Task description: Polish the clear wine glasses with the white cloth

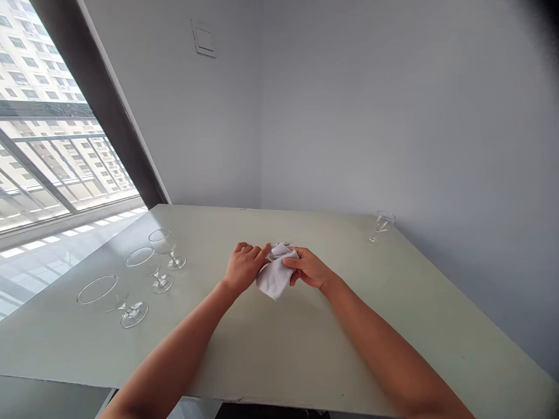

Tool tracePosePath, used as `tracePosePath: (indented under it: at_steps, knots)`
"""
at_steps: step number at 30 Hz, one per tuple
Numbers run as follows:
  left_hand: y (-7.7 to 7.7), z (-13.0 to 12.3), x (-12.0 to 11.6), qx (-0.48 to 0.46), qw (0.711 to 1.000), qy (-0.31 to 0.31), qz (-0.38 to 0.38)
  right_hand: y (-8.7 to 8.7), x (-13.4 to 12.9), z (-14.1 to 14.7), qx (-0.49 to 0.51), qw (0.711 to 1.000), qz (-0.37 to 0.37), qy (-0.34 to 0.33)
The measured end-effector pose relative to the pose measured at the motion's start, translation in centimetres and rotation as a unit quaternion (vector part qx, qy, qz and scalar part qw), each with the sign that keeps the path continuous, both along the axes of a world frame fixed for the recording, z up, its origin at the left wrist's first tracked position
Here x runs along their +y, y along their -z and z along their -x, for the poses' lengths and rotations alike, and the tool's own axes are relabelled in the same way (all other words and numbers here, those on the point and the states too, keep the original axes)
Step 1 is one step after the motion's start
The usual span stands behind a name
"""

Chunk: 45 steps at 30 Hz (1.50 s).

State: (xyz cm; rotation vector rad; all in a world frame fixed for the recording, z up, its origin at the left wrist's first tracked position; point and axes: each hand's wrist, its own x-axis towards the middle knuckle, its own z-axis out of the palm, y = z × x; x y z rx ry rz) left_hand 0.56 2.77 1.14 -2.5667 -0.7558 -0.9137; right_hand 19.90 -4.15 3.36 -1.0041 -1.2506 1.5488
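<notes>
A white cloth [276, 277] hangs between my two hands above the middle of the table, tucked partly into the rim of a clear glass [283, 244]. My right hand [308, 266] pinches the cloth against the glass, thumb on top. On the other side, my left hand [247, 265] is closed around the glass, its fingers curled and its thumb side touching the cloth. Most of the glass is hidden behind the hands and the cloth.
Three stemmed glasses stand at the left: a near one [134, 314], a middle one [162, 283] and a far one [176, 262]. Another glass [382, 224] stands at the back right of the pale table [393, 302]. Walls rise behind; a window is at the left.
</notes>
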Motion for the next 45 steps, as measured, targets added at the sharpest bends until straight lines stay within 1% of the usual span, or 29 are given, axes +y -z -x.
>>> tracePosePath:
  at_steps: [2, 5, 7, 9, 10, 12, 14, 15, 16, 17, 19, 21, 22, 23, 25, 27, 28, 29, 30, 32, 33, 34, 35, 36, 38, 39, 40, 42, 45]
  knots:
    - [-0.3, 0.3, 0.1, 0.019, 1.0, 0.018, 0.003, -0.4, -0.3, 0.1, -0.04, 0.999, -0.016, -0.02]
    - [-0.9, 0.5, 0.0, 0.04, 0.998, 0.034, 0.037, -0.8, -0.8, 0.2, -0.108, 0.993, -0.043, -0.018]
    - [-1.5, 0.5, -0.3, 0.04, 0.994, 0.033, 0.094, -1.1, -0.9, 0.0, -0.146, 0.987, -0.056, -0.02]
    - [-2.2, 0.7, -0.6, 0.044, 0.979, 0.041, 0.197, -1.4, -1.1, -0.5, -0.186, 0.98, -0.066, -0.04]
    - [-2.7, 0.8, -0.6, 0.055, 0.961, 0.054, 0.265, -1.7, -1.1, -0.7, -0.207, 0.974, -0.07, -0.056]
    - [-3.5, 1.0, -0.5, 0.095, 0.905, 0.092, 0.405, -2.1, -1.3, -1.3, -0.251, 0.96, -0.085, -0.088]
    - [-4.1, 1.0, -0.5, 0.136, 0.853, 0.118, 0.489, -2.4, -1.3, -1.9, -0.279, 0.949, -0.106, -0.101]
    - [-4.2, 0.9, -0.6, 0.142, 0.853, 0.117, 0.488, -2.5, -1.2, -2.1, -0.28, 0.949, -0.112, -0.097]
    - [-4.3, 0.6, -0.8, 0.133, 0.876, 0.105, 0.452, -2.5, -1.1, -2.3, -0.268, 0.953, -0.111, -0.085]
    - [-4.3, 0.4, -1.1, 0.111, 0.911, 0.084, 0.388, -2.4, -0.9, -2.4, -0.242, 0.962, -0.104, -0.068]
    - [-4.2, -0.2, -1.8, 0.051, 0.976, 0.034, 0.21, -1.9, -0.5, -2.3, -0.151, 0.985, -0.077, -0.02]
    - [-4.3, -0.6, -2.3, 0.017, 0.998, -0.002, 0.064, -1.5, 0.0, -2.0, -0.041, 0.998, -0.05, 0.022]
    - [-4.6, -0.7, -2.3, 0.018, 0.999, -0.007, 0.026, -1.4, 0.1, -1.8, 0.005, 0.999, -0.04, 0.036]
    - [-4.9, -0.7, -2.2, 0.026, 1.0, -0.005, 0.009, -1.4, 0.1, -1.6, 0.036, 0.998, -0.035, 0.041]
    - [-5.9, -0.6, -1.8, 0.047, 0.998, 0.008, 0.029, -1.9, -0.2, -1.3, 0.045, 0.997, -0.045, 0.037]
    - [-7.2, -0.3, -1.3, 0.062, 0.991, 0.022, 0.117, -3.0, -0.9, -1.4, -0.014, 0.997, -0.079, 0.015]
    - [-7.8, -0.2, -1.1, 0.073, 0.978, 0.036, 0.19, -3.8, -1.5, -1.7, -0.063, 0.993, -0.1, -0.004]
    - [-8.3, -0.1, -1.0, 0.091, 0.955, 0.058, 0.277, -4.6, -2.1, -1.9, -0.117, 0.985, -0.122, -0.027]
    - [-8.7, 0.0, -0.9, 0.115, 0.918, 0.089, 0.369, -5.4, -2.7, -2.3, -0.169, 0.974, -0.143, -0.052]
    - [-9.3, 0.1, -1.0, 0.168, 0.825, 0.16, 0.516, -6.7, -3.6, -3.0, -0.248, 0.948, -0.178, -0.094]
    - [-9.5, 0.0, -1.2, 0.189, 0.789, 0.186, 0.554, -7.1, -3.9, -3.3, -0.271, 0.938, -0.189, -0.104]
    - [-9.5, -0.2, -1.4, 0.197, 0.779, 0.197, 0.562, -7.2, -4.0, -3.6, -0.282, 0.934, -0.193, -0.102]
    - [-9.5, -0.4, -1.7, 0.191, 0.798, 0.191, 0.539, -7.1, -3.9, -3.9, -0.282, 0.936, -0.188, -0.091]
    - [-9.4, -0.7, -2.1, 0.172, 0.841, 0.169, 0.485, -6.9, -3.6, -4.1, -0.268, 0.945, -0.176, -0.071]
    - [-9.1, -1.2, -2.8, 0.109, 0.942, 0.1, 0.301, -6.1, -2.8, -4.3, -0.197, 0.971, -0.137, -0.013]
    - [-9.0, -1.5, -3.0, 0.079, 0.975, 0.069, 0.194, -5.7, -2.3, -4.2, -0.141, 0.983, -0.115, 0.016]
    - [-8.9, -1.6, -3.2, 0.059, 0.992, 0.046, 0.098, -5.4, -2.0, -4.1, -0.077, 0.992, -0.096, 0.041]
    - [-9.0, -1.7, -3.0, 0.052, 0.998, 0.032, -0.032, -4.9, -1.5, -3.3, 0.044, 0.994, -0.071, 0.074]
    - [-10.0, -1.0, -1.8, 0.058, 0.992, 0.053, -0.094, -4.8, -1.9, -1.4, 0.13, 0.985, -0.067, 0.091]
